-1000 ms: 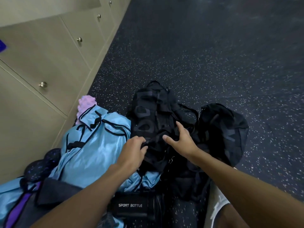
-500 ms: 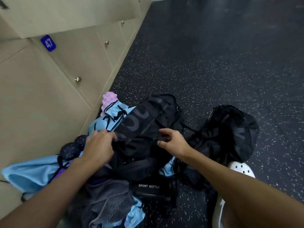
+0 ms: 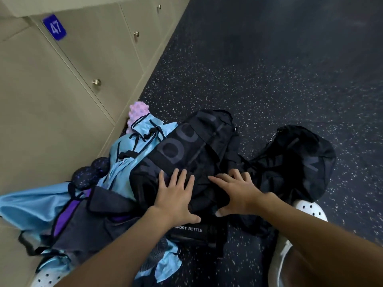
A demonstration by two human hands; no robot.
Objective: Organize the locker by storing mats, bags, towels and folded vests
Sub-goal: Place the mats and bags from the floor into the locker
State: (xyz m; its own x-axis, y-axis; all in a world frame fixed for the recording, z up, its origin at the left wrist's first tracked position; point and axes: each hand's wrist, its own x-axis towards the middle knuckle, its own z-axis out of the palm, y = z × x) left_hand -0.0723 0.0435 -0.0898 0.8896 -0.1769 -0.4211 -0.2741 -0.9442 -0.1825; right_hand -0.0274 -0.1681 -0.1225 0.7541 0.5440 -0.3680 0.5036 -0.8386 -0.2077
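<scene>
Black bag [image 3: 186, 146] — long axis near-left to far-right — under left hand [image 3: 176, 195], right hand [image 3: 240, 193]

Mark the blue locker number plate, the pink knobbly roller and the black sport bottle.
Blue rectangular locker number plate [image 3: 54, 27], head view, on its white digits.
Pink knobbly foam roller [image 3: 138, 111], head view, on its exposed end.
Black cylindrical sport bottle [image 3: 192, 229], head view, on its white lettering.

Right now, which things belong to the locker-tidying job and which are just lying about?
Job: black bag, pressed by left hand and right hand; second black bag; light blue vests; lockers.
Lying about: sport bottle; pink roller; speckled ball; white shoe.
</scene>
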